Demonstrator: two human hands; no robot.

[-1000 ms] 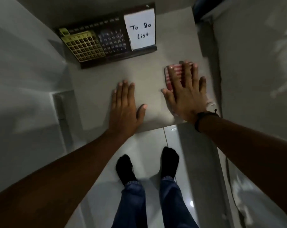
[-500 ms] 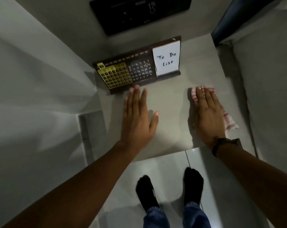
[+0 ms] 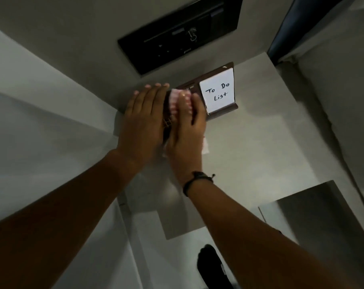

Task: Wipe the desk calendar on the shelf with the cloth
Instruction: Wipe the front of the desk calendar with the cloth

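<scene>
Both hands have jumped onto the desk calendar [image 3: 213,97], left hand [image 3: 144,119] flat-fingered bracing, right hand [image 3: 186,130] pressing the cloth [image 3: 175,101] under flat fingers; push hard and it topples backward

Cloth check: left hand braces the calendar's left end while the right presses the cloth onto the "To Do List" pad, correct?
Not quite. In the head view the right hand presses the cloth on the calendar's middle panel; the "To Do List" pad is uncovered. The left hand does brace the left end.

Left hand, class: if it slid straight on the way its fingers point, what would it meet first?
Probably the grey back wall behind the brown desk calendar; the left hand reaches past its top edge, though depth is unclear.
</scene>
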